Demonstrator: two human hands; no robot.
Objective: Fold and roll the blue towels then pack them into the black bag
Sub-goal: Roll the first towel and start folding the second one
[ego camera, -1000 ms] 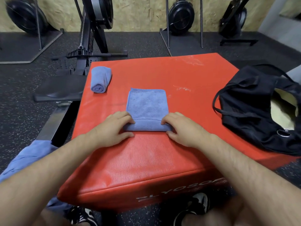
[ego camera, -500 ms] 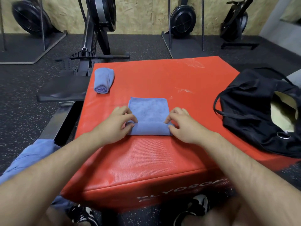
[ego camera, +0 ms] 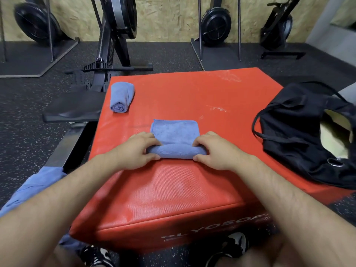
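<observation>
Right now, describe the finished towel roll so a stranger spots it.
Find the big red box. At its far left corner lies the rolled blue towel. Unlike the half-rolled towel near the front, it is fully rolled, spiral end showing.

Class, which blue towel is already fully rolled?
The far-left towel, lying untouched. The near towel, held by the left hand and right hand, is half flat.

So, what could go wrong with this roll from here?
Both the left hand and right hand grip only the ends of the half-rolled towel, so its middle may roll loose or skew. The finished roll lies close to the far-left edge of the red box and could be knocked off.
</observation>
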